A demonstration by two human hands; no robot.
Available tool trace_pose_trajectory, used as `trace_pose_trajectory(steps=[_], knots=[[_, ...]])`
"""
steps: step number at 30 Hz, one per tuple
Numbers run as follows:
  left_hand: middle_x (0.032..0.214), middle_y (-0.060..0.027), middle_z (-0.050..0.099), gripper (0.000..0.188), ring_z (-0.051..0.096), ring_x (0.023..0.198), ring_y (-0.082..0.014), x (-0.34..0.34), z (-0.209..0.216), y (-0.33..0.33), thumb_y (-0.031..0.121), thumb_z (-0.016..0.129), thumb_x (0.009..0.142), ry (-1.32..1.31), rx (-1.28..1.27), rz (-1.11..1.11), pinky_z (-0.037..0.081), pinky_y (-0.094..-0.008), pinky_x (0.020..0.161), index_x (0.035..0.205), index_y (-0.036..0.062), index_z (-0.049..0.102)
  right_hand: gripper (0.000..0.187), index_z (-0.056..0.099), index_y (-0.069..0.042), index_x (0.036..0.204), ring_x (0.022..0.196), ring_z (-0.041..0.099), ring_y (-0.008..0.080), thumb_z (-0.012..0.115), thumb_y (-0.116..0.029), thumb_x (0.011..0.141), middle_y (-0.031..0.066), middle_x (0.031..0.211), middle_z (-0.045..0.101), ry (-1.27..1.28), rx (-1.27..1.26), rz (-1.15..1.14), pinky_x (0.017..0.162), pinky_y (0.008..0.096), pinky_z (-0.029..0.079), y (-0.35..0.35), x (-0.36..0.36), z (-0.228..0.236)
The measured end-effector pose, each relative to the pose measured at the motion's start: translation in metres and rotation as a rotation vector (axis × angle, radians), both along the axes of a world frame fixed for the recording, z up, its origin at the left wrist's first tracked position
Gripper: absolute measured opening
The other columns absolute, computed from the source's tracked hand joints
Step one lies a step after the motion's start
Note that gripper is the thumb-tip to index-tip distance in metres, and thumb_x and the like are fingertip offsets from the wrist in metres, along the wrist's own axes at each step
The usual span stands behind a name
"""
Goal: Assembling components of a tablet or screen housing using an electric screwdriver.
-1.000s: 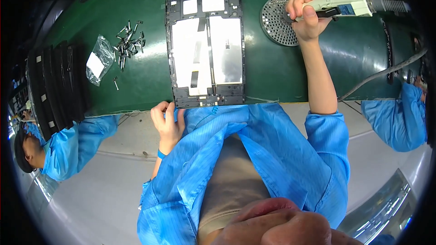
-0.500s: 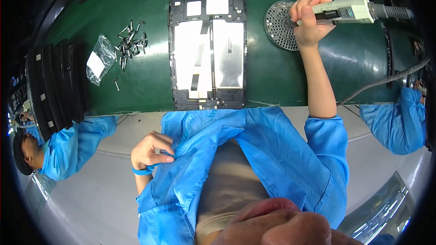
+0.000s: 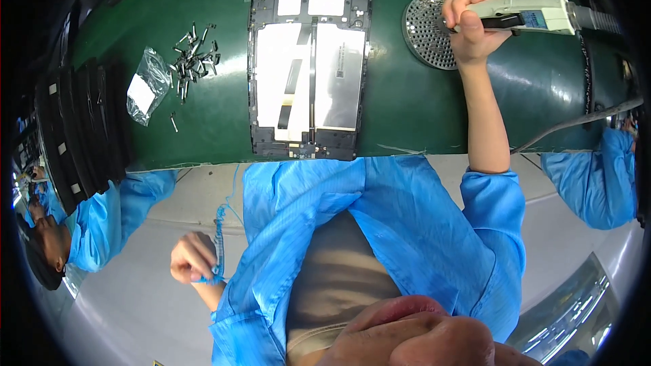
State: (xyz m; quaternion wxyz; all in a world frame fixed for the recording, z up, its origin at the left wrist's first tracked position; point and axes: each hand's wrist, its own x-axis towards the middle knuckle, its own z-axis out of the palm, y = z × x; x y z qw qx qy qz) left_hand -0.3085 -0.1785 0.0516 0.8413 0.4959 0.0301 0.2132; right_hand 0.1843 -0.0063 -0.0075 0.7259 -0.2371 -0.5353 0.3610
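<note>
My right hand point(image 3: 475, 24) is wrapped round a pale cream electric screwdriver point(image 3: 553, 13). The tool lies nearly level, its front end over a round metal screw tray point(image 3: 424, 34) full of small holes. Below the table edge on the left, my left hand point(image 3: 193, 257) hangs with curled fingers; whatever may be inside them is hidden. A blue coiled wrist-strap cord point(image 3: 219, 230) runs up beside it from the wrist. Between the hands, a tablet-like device point(image 3: 308, 74) lies on the table, its black frame and silvery battery panels exposed.
Left of the device are a pile of small dark parts point(image 3: 194, 61) and a clear plastic bag point(image 3: 147, 91). A row of black panels point(image 3: 81, 129) stands at the left edge. A grey cable point(image 3: 576, 120) crosses the right side. Blue-sleeved people sit on both sides.
My left hand has moved left and down, away from my jacket, and the blue cord is now stretched out. My right hand has shifted slightly right with the screwdriver.
</note>
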Motion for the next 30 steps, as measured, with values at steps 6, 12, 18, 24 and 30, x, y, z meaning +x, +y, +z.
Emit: trace_pose_trajectory(steps=[6, 12, 18, 24, 30], knots=[[0.062, -0.0117, 0.055, 0.011, 0.057, 0.063, -0.0244, 0.033, -0.028, -0.004, 0.001, 0.061, 0.074, 1.486, 0.553, 0.635, 0.042, -0.0311, 0.058, 0.064, -0.0019, 0.057, 0.017, 0.041, -0.003, 0.085, 0.046, 0.038, 0.0122, 0.057, -0.004, 0.079, 0.0046, 0.058, 0.041, -0.163, -0.076, -0.111, 0.043, 0.0254, 0.035, -0.003, -0.002, 0.003], [0.07, -0.0114, 0.059, 0.002, 0.057, 0.063, -0.0213, 0.084, -0.025, 0.029, -0.003, 0.061, 0.075, 1.209, 0.777, 1.065, 0.044, -0.0278, 0.06, 0.073, -0.0037, 0.059, 0.026, 0.043, -0.001, 0.08, 0.046, 0.044, 0.0096, 0.068, 0.0, 0.073, 0.0051, 0.058, 0.048, -0.01, -0.074, -0.073, 0.042, 0.0241, 0.041, -0.003, -0.003, 0.001], [0.072, -0.01, 0.06, 0.002, 0.057, 0.067, -0.0177, 0.1, -0.035, 0.047, -0.002, 0.061, 0.077, 1.116, 0.685, 1.067, 0.044, -0.0249, 0.064, 0.077, -0.0041, 0.061, 0.038, 0.042, -0.002, 0.085, 0.052, 0.047, 0.0092, 0.077, -0.01, 0.07, 0.0032, 0.061, 0.048, -0.04, 0.024, -0.013, 0.047, 0.0222, 0.042, 0.001, 0.001, -0.002], [0.103, -0.0136, 0.055, 0.022, 0.053, 0.099, -0.0209, 0.125, -0.048, 0.07, 0.007, 0.059, 0.082, 0.799, 0.543, 1.165, 0.04, -0.029, 0.088, 0.1, -0.0047, 0.059, 0.028, 0.04, -0.005, 0.086, 0.048, 0.039, 0.012, 0.065, -0.014, 0.078, 0.0039, 0.06, 0.041, -0.224, -0.052, -0.132, 0.044, 0.0242, 0.035, -0.001, 0.002, 0.001], [0.136, -0.0188, 0.036, 0.048, 0.034, 0.128, -0.0267, 0.15, -0.071, 0.094, 0.011, 0.055, 0.084, 0.537, 0.349, 1.019, 0.024, -0.0372, 0.108, 0.127, -0.0055, 0.04, 0.022, 0.039, -0.005, 0.085, 0.046, 0.038, 0.0118, 0.06, -0.008, 0.08, 0.004, 0.059, 0.042, -0.219, -0.135, -0.184, 0.043, 0.0245, 0.034, -0.004, -0.007, 0.005]])
